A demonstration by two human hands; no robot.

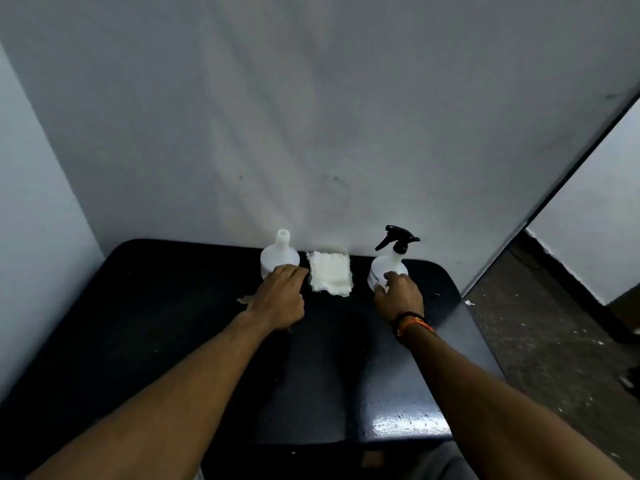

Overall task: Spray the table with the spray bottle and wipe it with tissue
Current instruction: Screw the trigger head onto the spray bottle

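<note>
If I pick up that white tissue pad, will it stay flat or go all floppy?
Probably floppy: the tissue looks soft, with crinkled, ragged edges. It likely weighs almost nothing, so a fingertip could slide it across the smooth black table. It may tear if tugged, being thin paper.

Your table [145, 306] stood against the wall [311, 116].
The tissue [330, 273] lay at its far edge, between the uncapped bottle [279, 252] on your left and the spray bottle [389, 263] on your right.

Your right hand [400, 293] is touching the spray bottle [388, 263] at the bench's [173, 306] far edge, your left hand [281, 293] reaches by the tissue [330, 273], capless bottle [278, 254] behind it.
</note>
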